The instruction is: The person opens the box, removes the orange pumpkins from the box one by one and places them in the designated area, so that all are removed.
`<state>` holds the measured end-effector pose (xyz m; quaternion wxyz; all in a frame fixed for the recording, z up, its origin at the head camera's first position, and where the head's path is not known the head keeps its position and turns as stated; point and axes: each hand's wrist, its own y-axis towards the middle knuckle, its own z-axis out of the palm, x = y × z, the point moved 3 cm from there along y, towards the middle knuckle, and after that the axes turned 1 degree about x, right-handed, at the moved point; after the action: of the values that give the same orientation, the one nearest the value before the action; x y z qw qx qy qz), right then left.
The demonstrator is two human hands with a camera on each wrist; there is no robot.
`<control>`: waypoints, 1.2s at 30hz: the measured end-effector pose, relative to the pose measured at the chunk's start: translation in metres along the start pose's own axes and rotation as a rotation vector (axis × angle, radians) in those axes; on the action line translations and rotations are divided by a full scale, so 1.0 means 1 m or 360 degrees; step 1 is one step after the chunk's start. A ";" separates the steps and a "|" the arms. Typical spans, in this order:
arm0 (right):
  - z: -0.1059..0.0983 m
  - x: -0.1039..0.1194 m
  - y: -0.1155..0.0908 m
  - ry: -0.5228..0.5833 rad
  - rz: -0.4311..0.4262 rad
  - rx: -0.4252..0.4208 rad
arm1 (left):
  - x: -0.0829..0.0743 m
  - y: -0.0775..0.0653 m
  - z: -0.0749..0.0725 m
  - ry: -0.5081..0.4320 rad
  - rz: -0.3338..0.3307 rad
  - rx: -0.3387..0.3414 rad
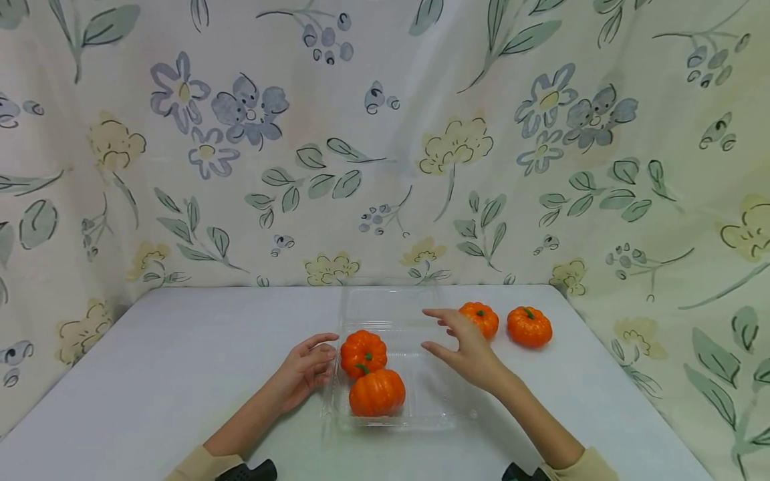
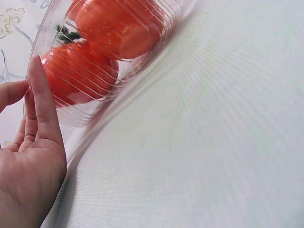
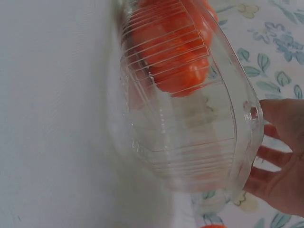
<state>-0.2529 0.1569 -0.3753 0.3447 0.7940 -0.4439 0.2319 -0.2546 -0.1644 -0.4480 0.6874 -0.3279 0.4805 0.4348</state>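
Observation:
A clear plastic clamshell box (image 1: pixel 421 401) stands on the table with its lid (image 1: pixel 391 304) folded back. Inside, on the left, sit two small orange pumpkins, a rear one (image 1: pixel 363 353) and a front one (image 1: pixel 377 393), close together. At the box's left wall is my left hand (image 1: pixel 303 371), its fingers loosely extended and the fingertips right at the rim. My right hand (image 1: pixel 466 351) reaches over the right side, thumb and forefinger spread apart with nothing between them. From the right wrist view, the thumb of that hand (image 3: pixel 282 156) overlaps the box rim.
Two more pumpkins lie on the table right of the box, one (image 1: pixel 479 319) partly behind my right hand and another (image 1: pixel 529 327) farther right. A white table (image 1: pixel 198 347) holds everything. Behind it hangs a floral curtain (image 1: pixel 373 167).

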 end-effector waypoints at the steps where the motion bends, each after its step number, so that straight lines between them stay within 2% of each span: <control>1: 0.001 0.000 0.000 0.0010 -0.0007 0.0008 | 0.000 0.000 0.000 -0.0002 0.0000 0.0001; 20: 0.021 0.003 0.002 0.0173 -0.0085 0.0198 | 0.001 0.003 0.001 -0.0032 0.0016 0.0021; 28: 0.030 0.002 0.011 0.0313 0.0002 0.0329 | 0.001 0.002 0.000 -0.0038 0.0022 0.0035; 36: 0.042 0.002 0.023 0.0427 0.0087 0.0467 | 0.002 0.001 0.000 -0.0037 0.0000 0.0002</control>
<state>-0.2690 0.1157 -0.3937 0.2751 0.7853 -0.3768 0.4070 -0.2556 -0.1638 -0.4499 0.6932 -0.3225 0.4726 0.4383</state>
